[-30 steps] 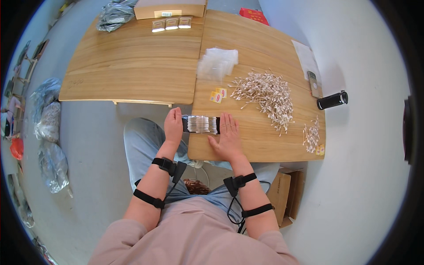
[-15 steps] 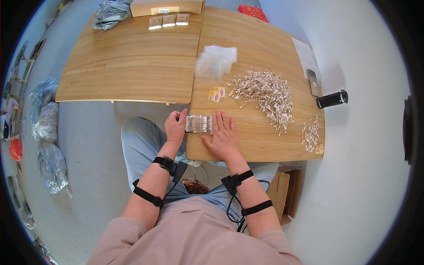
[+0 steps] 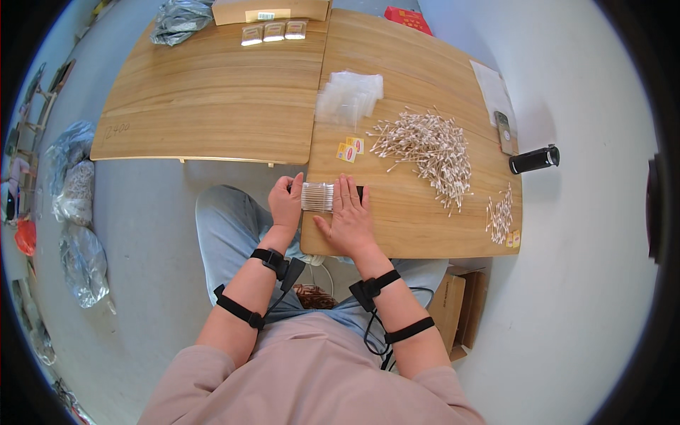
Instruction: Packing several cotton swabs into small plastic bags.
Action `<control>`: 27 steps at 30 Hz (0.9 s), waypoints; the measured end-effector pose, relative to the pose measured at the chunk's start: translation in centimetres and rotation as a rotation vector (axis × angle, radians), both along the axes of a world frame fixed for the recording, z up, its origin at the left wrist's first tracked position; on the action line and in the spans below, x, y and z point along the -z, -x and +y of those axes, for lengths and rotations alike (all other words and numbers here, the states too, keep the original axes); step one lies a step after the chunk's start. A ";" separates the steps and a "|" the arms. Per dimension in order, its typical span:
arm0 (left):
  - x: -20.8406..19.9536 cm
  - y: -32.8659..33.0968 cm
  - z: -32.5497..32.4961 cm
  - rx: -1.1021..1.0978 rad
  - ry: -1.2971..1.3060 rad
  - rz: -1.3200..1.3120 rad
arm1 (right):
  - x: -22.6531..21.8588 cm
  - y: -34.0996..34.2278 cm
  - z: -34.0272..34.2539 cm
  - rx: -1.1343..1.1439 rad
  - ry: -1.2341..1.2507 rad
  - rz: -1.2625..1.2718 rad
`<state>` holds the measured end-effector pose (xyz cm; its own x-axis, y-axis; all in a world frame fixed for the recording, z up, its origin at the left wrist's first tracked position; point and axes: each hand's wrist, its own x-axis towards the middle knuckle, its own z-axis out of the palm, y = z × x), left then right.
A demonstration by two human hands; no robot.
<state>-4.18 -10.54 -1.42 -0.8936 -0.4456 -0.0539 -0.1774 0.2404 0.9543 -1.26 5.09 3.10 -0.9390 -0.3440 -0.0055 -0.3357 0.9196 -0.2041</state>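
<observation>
A neat row of white cotton swabs (image 3: 317, 197) lies side by side at the table's near left corner, between my hands. Beneath or around them is a black flat piece (image 3: 363, 191), mostly covered; its right end shows beside my fingers. My left hand (image 3: 285, 204) is closed at the row's left end, thumb up, gripping a dark edge of that piece. My right hand (image 3: 352, 216) lies flat with fingers stretched out over the swabs' right ends. Two small yellow-and-white cards (image 3: 347, 152) lie just beyond.
A big heap of loose swabs (image 3: 428, 152) spreads to the right, with a smaller pile (image 3: 500, 218) nearer the wall. Clear plastic bags (image 3: 350, 95) lie farther back. A black bottle (image 3: 534, 159) and a phone (image 3: 503, 132) sit at the right edge. Three filled packs (image 3: 274, 32) lie far left.
My right hand has slid left, onto the swabs' right ends, and the black end now shows beside its fingers. My left hand stays at the left end.
</observation>
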 end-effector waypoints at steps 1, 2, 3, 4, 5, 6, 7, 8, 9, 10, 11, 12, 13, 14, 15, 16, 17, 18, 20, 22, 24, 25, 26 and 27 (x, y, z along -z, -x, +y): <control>0.2 0.0 -0.2 -0.001 0.001 0.001 | 0.0 0.0 0.0 -0.001 0.001 0.001; 0.4 0.1 -0.4 0.017 0.023 0.006 | 0.0 0.1 0.1 -0.009 0.023 0.002; 0.7 0.1 -0.6 0.033 0.046 0.011 | 0.2 0.1 0.3 -0.018 0.046 0.002; 0.9 0.0 -0.7 0.031 0.047 0.012 | 0.4 0.0 0.4 -0.021 0.047 0.004; 1.2 0.0 -0.7 -0.042 -0.050 0.018 | 0.6 -0.1 0.5 0.003 0.059 0.022; 1.1 0.0 -0.6 -0.111 -0.149 0.022 | 0.7 -0.3 0.7 0.028 0.069 0.039; 1.0 -0.2 -0.7 -0.112 -0.150 0.022 | 0.7 -0.5 0.9 0.028 0.068 0.039; 0.9 -0.4 -0.9 -0.080 -0.229 -0.093 | 0.7 -0.8 1.2 0.024 0.043 0.043; 1.0 -0.8 -1.0 -0.047 -0.308 -0.208 | 0.5 -1.0 1.2 0.020 0.019 0.047; 1.0 -1.1 -1.0 -0.048 -0.309 -0.208 | 0.4 -1.1 1.1 0.020 0.018 0.047; 1.1 -1.5 -0.9 -0.023 -0.361 -0.240 | 0.3 -1.2 1.0 0.019 -0.004 0.033; 1.0 -1.7 -0.8 0.003 -0.413 -0.271 | 0.2 -1.3 0.9 0.019 -0.026 0.019; 0.9 -1.9 -0.6 0.004 -0.415 -0.271 | 0.2 -1.3 0.8 0.020 -0.028 0.019; 0.8 -2.0 -0.2 -0.005 -0.464 -0.240 | 0.1 -1.4 0.6 0.023 -0.027 0.019; 0.7 -2.1 0.1 -0.016 -0.513 -0.209 | 0.1 -1.4 0.3 0.025 -0.026 0.017; 0.7 -2.1 0.3 -0.016 -0.513 -0.209 | 0.1 -1.4 0.1 0.025 -0.027 0.018; 0.6 -2.0 0.4 -0.027 -0.505 -0.178 | 0.0 -1.4 -0.2 0.025 -0.036 0.019; 0.7 -2.0 0.4 -0.039 -0.496 -0.148 | 0.1 -1.4 -0.4 0.025 -0.044 0.021; 0.9 -2.1 0.3 -0.022 -0.490 -0.144 | 0.1 -1.5 -0.3 0.022 -0.034 0.018; 0.4 -1.9 0.3 0.001 -0.486 -0.137 | 0.4 -1.3 0.2 0.023 -0.026 0.019; 0.2 -1.8 0.1 -0.033 -0.516 -0.199 | 0.7 -1.0 0.7 0.039 0.055 0.039; 0.7 -1.5 -0.3 -0.036 -0.514 -0.198 | 0.7 -0.8 0.7 0.036 0.058 0.038; 1.1 -1.1 -0.7 -0.029 -0.537 -0.176 | 0.8 -0.3 0.8 0.019 0.055 0.044; 1.2 -0.7 -1.0 -0.020 -0.563 -0.154 | 0.7 0.0 0.8 0.005 0.050 0.050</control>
<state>-3.49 -11.52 -2.66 -0.8484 -0.3278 -0.4157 -0.3232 -0.3013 0.8971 -1.26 5.87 2.38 -0.9392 -0.3383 0.0584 -0.3424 0.9103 -0.2325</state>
